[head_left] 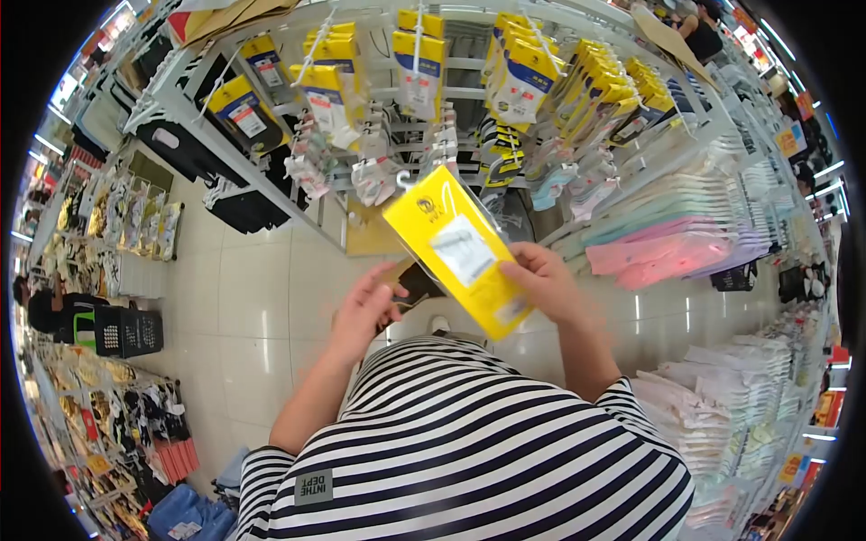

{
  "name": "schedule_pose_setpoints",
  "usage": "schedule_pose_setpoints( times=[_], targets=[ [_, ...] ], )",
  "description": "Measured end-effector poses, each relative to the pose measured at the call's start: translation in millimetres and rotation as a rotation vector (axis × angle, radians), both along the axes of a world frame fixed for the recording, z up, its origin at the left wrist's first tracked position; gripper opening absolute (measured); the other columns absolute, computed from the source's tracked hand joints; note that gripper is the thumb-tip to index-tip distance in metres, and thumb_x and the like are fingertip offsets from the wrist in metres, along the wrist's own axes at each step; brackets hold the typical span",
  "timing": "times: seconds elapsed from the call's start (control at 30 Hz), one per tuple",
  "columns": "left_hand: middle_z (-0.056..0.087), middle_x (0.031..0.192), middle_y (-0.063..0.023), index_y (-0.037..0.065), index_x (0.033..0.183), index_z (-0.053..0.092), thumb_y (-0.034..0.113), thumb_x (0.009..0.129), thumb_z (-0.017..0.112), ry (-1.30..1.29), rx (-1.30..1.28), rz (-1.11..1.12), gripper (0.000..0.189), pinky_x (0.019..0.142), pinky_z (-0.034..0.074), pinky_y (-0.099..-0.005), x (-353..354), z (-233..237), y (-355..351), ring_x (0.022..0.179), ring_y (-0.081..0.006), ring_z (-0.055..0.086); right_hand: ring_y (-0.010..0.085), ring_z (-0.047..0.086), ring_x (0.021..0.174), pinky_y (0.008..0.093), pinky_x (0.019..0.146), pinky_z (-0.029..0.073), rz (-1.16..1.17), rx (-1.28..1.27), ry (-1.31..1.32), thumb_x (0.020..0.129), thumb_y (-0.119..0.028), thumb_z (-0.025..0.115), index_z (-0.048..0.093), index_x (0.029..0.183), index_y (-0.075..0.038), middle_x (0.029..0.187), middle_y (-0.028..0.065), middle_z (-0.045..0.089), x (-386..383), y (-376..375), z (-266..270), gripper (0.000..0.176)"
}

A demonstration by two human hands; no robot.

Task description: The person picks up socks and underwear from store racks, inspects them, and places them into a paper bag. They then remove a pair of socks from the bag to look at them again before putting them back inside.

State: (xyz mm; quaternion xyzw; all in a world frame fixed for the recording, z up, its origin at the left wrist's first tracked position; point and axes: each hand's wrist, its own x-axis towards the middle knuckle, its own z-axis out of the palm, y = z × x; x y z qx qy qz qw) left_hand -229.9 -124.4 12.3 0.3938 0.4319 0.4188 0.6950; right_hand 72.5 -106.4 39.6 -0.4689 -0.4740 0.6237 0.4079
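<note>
A yellow packet (460,252) with a white label and a clear hook tab is held up in front of my body, tilted to the upper left. My right hand (541,281) pinches its lower right edge, thumb on the face. To the left of the packet is my left hand (368,305), its fingers curled near a dark item (417,284) partly hidden behind the packet. Whether those fingers grip that item is unclear. Behind the packet, yellow-topped packets (419,72) hang from the rack's hooks.
The white rack (338,236) stands ahead, with small socks (311,167) on lower hooks. Folded pastel clothes (667,243) hang at the right. A black basket (129,331) is at the left, beyond the tiled floor (248,298). A person (702,34) is at the upper right.
</note>
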Motion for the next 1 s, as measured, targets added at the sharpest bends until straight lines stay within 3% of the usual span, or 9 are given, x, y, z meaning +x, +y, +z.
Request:
schedule_pose_setpoints(
  times=[0.07, 0.17, 0.27, 0.33, 0.47, 0.5, 0.6, 0.63, 1.0],
  targets=[
    [0.057, 0.108, -0.0083, 0.009, 0.145, 0.028, 0.016, 0.089, 0.063, 0.033, 0.041, -0.091, 0.066, 0.071, 0.042, -0.0200, 20.9, -6.2, 3.5, 0.081, -0.0081, 0.054, 0.0107, 0.061, 0.085, 0.0262, 0.070, 0.049, -0.044, 0.030, 0.141, 0.084, -0.013, 0.068, 0.060, 0.112, -0.005, 0.097, 0.0052, 0.065, -18.9, 3.6, -13.0, 0.030],
    [0.047, 0.125, -0.0102, 0.008, 0.149, 0.013, 0.009, 0.081, 0.072, 0.077, 0.249, -0.182, 0.090, 0.079, 0.044, -0.0243, 43.3, -11.4, 7.9, 0.097, -0.0102, 0.051, 0.0199, 0.060, 0.098, 0.0307, 0.078, 0.050, 0.084, 0.558, -0.385, 0.080, -0.013, 0.070, 0.061, 0.112, -0.005, 0.108, 0.0096, 0.061, -35.1, -1.7, -3.8, 0.034],
    [0.048, 0.123, -0.0092, 0.005, 0.148, 0.014, 0.011, 0.083, 0.071, 0.096, 0.279, -0.081, 0.086, 0.083, 0.045, -0.0275, 63.8, -19.2, 7.1, 0.103, -0.0127, 0.052, 0.0295, 0.055, 0.110, 0.0381, 0.089, 0.046, 0.287, 0.812, -0.527, 0.076, -0.016, 0.074, 0.062, 0.112, -0.006, 0.119, 0.0126, 0.056, -42.5, 1.4, -7.7, 0.040],
    [0.060, 0.110, -0.0076, -0.001, 0.130, 0.046, 0.015, 0.090, 0.064, 0.096, -0.102, 0.146, 0.047, 0.089, 0.047, -0.0303, 66.9, -23.6, 8.4, 0.099, -0.0155, 0.058, 0.0352, 0.050, 0.115, 0.0432, 0.096, 0.042, 0.325, 0.914, -0.548, 0.073, -0.020, 0.076, 0.062, 0.112, -0.007, 0.124, 0.0145, 0.053, -43.5, 3.6, -13.3, 0.043],
    [0.063, 0.111, -0.0097, -0.001, 0.121, 0.053, 0.014, 0.091, 0.061, -0.176, -0.099, 0.519, 0.035, 0.086, 0.050, -0.0345, 89.2, -1.6, 20.0, 0.099, -0.0203, 0.062, 0.0352, 0.041, 0.125, 0.0461, 0.104, 0.033, 0.111, 0.727, -0.519, 0.072, -0.022, 0.077, 0.055, 0.123, -0.004, 0.131, 0.0194, 0.046, -11.3, 19.0, -14.1, 0.058],
    [0.063, 0.110, -0.0099, 0.000, 0.120, 0.053, 0.012, 0.091, 0.061, -0.222, -0.108, 0.511, 0.032, 0.086, 0.050, -0.0356, 86.0, -6.6, 24.9, 0.099, -0.0209, 0.062, 0.0302, 0.050, 0.117, 0.0418, 0.095, 0.042, 0.036, 0.717, -0.611, 0.076, -0.023, 0.076, 0.048, 0.127, -0.002, 0.126, 0.0186, 0.050, -5.6, 21.0, -19.5, 0.062],
    [0.062, 0.110, -0.0096, 0.001, 0.120, 0.051, 0.011, 0.090, 0.063, -0.241, -0.113, 0.456, 0.034, 0.084, 0.051, -0.0337, 86.6, -5.7, 34.1, 0.099, -0.0189, 0.062, 0.0223, 0.061, 0.101, 0.0321, 0.079, 0.050, 0.162, 0.033, 0.188, 0.085, -0.015, 0.070, 0.042, 0.131, -0.002, 0.119, 0.0146, 0.057, 7.1, 25.0, -41.8, 0.056],
    [0.063, 0.109, -0.0093, 0.001, 0.119, 0.052, 0.011, 0.089, 0.064, -0.196, -0.093, 0.424, 0.033, 0.083, 0.051, -0.0331, 88.1, -5.6, 34.7, 0.098, -0.0185, 0.063, 0.0153, 0.066, 0.082, 0.0227, 0.061, 0.050, 0.179, -0.125, 0.234, 0.090, -0.010, 0.063, 0.038, 0.135, -0.002, 0.106, 0.0106, 0.063, 18.1, 22.5, -41.6, 0.052],
    [0.064, 0.086, -0.0031, 0.000, 0.107, 0.060, 0.010, 0.092, 0.061, 0.072, 0.005, 0.165, 0.018, 0.063, 0.048, -0.0234, 101.4, -7.6, 36.6, 0.070, -0.0078, 0.058, 0.0149, 0.068, 0.079, 0.0231, 0.058, 0.053, 0.046, -0.247, 0.276, 0.092, -0.011, 0.061, 0.058, 0.114, -0.001, 0.093, 0.0097, 0.069, 10.4, 4.2, -52.2, 0.024]
  ],
)
